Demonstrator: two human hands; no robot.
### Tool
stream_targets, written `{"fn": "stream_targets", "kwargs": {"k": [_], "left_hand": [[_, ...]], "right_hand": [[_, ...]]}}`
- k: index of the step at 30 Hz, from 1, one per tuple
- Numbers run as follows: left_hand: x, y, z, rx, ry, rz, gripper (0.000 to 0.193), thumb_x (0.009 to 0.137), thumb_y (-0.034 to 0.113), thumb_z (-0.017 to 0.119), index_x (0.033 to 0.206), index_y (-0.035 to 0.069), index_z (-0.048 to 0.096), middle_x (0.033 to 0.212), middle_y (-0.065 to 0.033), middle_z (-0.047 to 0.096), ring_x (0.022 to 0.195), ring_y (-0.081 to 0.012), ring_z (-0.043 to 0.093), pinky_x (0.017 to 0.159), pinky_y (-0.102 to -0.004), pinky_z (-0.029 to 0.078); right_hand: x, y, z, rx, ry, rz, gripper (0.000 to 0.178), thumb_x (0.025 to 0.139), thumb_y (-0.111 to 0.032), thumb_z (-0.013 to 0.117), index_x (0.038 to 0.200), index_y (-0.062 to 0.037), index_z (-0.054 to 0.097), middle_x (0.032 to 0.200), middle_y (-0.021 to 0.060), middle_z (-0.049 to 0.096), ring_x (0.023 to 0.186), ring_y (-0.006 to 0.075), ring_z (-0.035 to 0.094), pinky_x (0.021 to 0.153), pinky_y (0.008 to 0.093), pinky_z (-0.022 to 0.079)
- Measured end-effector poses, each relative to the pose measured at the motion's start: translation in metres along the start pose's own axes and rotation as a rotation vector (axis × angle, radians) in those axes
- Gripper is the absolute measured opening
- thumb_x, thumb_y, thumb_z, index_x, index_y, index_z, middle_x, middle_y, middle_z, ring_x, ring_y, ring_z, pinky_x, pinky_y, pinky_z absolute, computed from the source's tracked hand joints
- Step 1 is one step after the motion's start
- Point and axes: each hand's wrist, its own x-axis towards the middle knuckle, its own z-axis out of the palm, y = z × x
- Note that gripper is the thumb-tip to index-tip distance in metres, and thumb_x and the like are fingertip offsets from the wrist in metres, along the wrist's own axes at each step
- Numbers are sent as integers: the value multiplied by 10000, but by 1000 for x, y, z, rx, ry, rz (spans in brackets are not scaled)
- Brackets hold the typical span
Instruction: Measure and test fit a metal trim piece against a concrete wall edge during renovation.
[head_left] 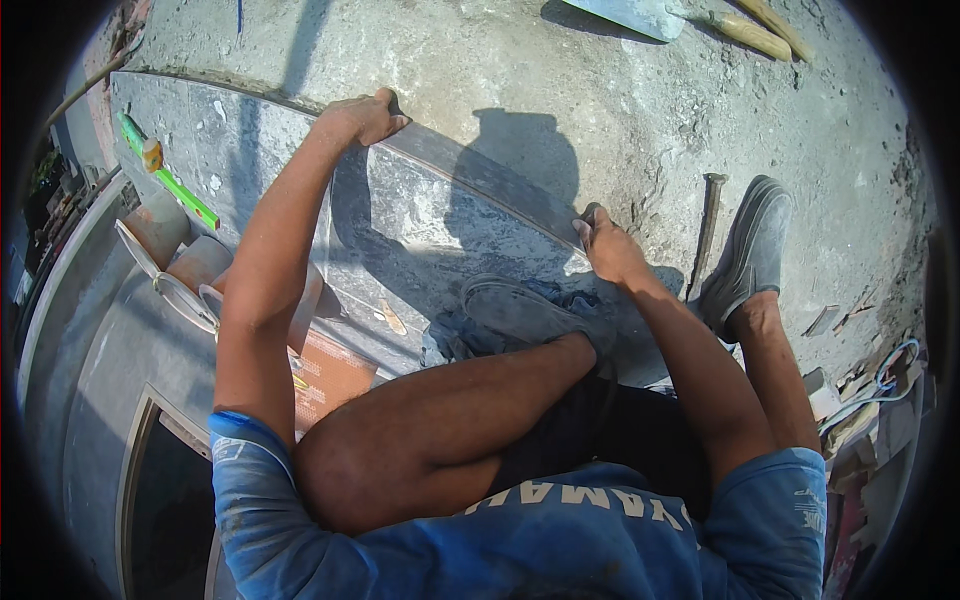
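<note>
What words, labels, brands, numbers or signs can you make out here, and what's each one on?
Faded blue cloth T-shirt: large pale capital letters across the front, upside down in this view, partly readable; I won't copy out the wording.
Shirt's right sleeve: small pale print, too small to read reliably.
Bright green straight bar: small markings, too small to read.
Flat orange-brown rectangular piece: pale markings, unreadable.
</note>
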Motion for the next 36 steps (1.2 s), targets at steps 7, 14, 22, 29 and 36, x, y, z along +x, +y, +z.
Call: {"fn": "stream_targets", "kwargs": {"k": [7,14,22,29,36], "left_hand": [[-8,6,-3,38,40,-44,584,988,547,412,1348,88,417,1259,-232,608,1195,-397,573,985,-485,456],[-16,7,-1,37,58,-81,583,974,540,450,1359,102,447,1270,-209,612,1192,-364,584,988,-482,449],[-52,3,15,-24,251,-105,543,968,553,451,1358,188,550,1289,-164,586,1263,-370,500,1081,-503,339],[-75,-4,48,-135,481,106,438,977,546,431,1237,286,667,1397,-14,539,1382,-284,386,1201,-560,111],[-83,3,67,-267,650,249,325,909,411,610,1193,281,697,1268,16,635,1328,-231,445,1205,-552,108]], "right_hand": [[0,-3,-4,-67,-31,8,444,1031,-451,341,1181,-39,414,1010,301,666,1011,466,631,868,543,477],[2,-4,-2,-74,-47,7,464,1033,-460,330,1208,-36,403,1047,317,651,1041,479,613,889,550,457],[-7,1,5,-32,83,-36,420,1014,-455,405,1237,-111,492,1040,299,657,1013,495,609,864,554,465],[-32,7,7,-75,239,-243,407,1016,-399,442,1260,-118,606,1093,302,634,1028,487,600,869,509,481],[-42,11,15,-247,299,-433,493,1009,-387,458,1381,-69,521,1222,266,591,1129,441,558,975,472,445]]}}
